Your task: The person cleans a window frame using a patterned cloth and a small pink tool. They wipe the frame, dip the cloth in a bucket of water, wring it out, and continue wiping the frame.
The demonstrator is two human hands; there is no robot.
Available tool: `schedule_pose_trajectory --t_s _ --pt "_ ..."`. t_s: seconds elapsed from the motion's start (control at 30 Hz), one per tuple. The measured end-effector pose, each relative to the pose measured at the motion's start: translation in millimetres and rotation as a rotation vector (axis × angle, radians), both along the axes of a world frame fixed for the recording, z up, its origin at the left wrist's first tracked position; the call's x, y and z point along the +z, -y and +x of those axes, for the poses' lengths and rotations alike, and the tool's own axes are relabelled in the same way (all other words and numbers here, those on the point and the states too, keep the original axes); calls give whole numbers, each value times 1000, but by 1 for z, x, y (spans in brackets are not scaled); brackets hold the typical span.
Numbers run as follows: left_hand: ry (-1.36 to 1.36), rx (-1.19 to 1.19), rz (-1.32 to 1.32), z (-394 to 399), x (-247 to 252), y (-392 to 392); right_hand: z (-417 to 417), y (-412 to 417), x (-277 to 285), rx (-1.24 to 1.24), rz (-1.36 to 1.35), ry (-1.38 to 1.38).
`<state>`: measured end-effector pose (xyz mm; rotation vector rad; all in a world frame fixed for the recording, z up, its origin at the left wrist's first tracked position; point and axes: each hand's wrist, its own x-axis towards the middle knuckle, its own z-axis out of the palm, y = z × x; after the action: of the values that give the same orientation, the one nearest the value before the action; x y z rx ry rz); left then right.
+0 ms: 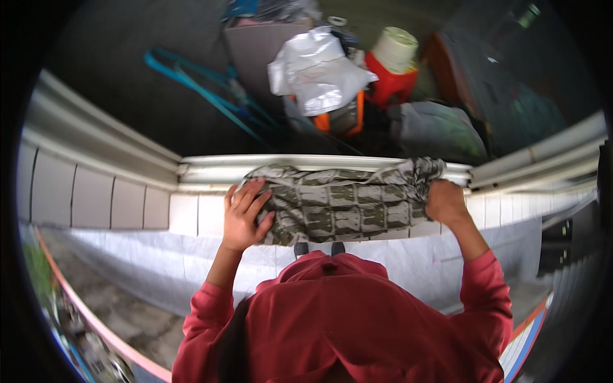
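Note:
A crumpled green-and-grey patterned cloth lies spread along a white tiled window sill, partly over the pale window track. Its right end is bunched up into folds. My left hand rests on the cloth's left end, fingers apart, palm down. At the other end my right hand is closed on the cloth's edge. Whether any cloth is tucked under the left palm is hidden.
Beyond the track stand a blue tubular frame, a silvery plastic sheet over a box, a red container with a cream bucket on it, and a grey covered bundle. Tiled reveals flank the opening.

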<state>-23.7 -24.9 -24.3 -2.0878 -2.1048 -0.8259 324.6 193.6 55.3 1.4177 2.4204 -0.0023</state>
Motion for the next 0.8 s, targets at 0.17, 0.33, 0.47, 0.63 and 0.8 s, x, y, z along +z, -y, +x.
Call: schedule_pose_trajectory --t_s 0.17,0.33,0.47,0.63,0.8 --pt "-51 51 26 4 2 3 -28 6 0 205 -97 -64" --pt "-114 105 32 7 -1 9 33 -28 12 181 -165 -257" --pt "-152 115 48 10 1 3 66 -56 -15 286 -128 -179" --pt "-187 153 77 7 -2 4 46 -59 -15 548 8 -226" --pt "-114 242 170 10 -4 4 25 -54 -31 583 -140 -155"
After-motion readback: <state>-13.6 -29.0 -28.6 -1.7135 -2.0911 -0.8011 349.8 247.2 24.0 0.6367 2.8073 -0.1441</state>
